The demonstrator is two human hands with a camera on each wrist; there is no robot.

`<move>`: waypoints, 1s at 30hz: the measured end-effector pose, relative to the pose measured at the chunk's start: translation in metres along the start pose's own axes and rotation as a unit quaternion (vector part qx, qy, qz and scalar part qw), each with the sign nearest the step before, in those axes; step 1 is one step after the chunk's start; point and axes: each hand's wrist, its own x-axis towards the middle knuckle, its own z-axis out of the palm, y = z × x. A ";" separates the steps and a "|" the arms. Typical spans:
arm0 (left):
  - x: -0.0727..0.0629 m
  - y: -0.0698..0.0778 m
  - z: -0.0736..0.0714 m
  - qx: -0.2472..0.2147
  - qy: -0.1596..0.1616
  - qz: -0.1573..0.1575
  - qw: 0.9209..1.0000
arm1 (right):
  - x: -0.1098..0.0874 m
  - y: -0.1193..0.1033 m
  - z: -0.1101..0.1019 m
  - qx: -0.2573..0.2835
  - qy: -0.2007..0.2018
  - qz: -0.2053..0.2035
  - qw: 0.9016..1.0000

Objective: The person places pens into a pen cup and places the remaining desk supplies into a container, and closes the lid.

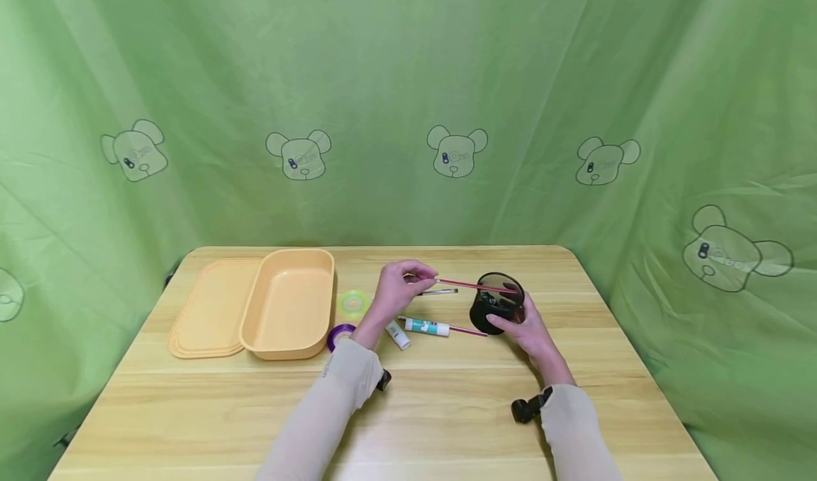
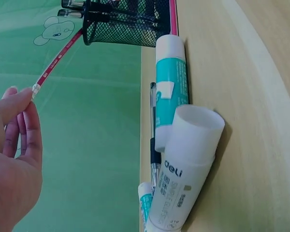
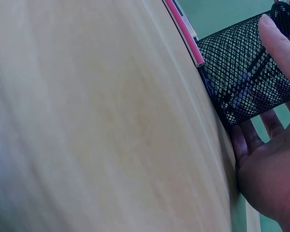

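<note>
My left hand (image 1: 394,291) pinches one end of a red pencil (image 1: 472,284) between thumb and fingertips, above the table. The pencil's other end overlaps the mouth of a black mesh pen holder (image 1: 488,318). My right hand (image 1: 531,333) grips that holder from its right side, thumb across the near wall, as the right wrist view also shows. Pens (image 2: 70,6) stick out of the holder's mouth in the left wrist view. Below my left hand lie a teal-and-white glue stick (image 1: 428,327), a larger white glue stick (image 1: 398,334) and a pen (image 1: 440,291).
A second red pencil (image 1: 469,331) lies by the holder's base. Rolls of green tape (image 1: 345,302) and purple tape (image 1: 331,336) sit near my left wrist. Farther left, an open orange box (image 1: 287,354) partly covers its lid (image 1: 204,318). Green curtain (image 1: 383,204) hangs behind the table.
</note>
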 end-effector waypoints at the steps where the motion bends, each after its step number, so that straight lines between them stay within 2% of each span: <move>1: 0.000 0.000 0.001 0.002 0.002 0.002 1.000 | 0.000 0.000 0.000 0.000 -0.001 -0.001 1.000; 11: 0.003 -0.006 0.007 -0.055 0.018 -0.014 0.998 | 0.001 0.001 0.000 0.006 0.000 -0.004 1.000; 18: 0.002 -0.012 0.009 -0.057 0.020 -0.010 0.998 | 0.002 0.005 -0.001 0.008 0.000 -0.005 1.000; 22: 0.001 -0.013 0.009 -0.064 0.017 -0.019 0.998 | 0.002 0.005 -0.001 0.008 0.001 -0.005 1.000; 26: 0.000 -0.015 0.012 -0.050 0.009 -0.029 0.998 | 0.001 0.003 -0.001 0.009 -0.001 -0.007 1.000; 30: 0.001 -0.016 0.013 -0.027 0.010 -0.023 0.999 | 0.000 0.001 0.000 0.008 0.000 -0.006 1.000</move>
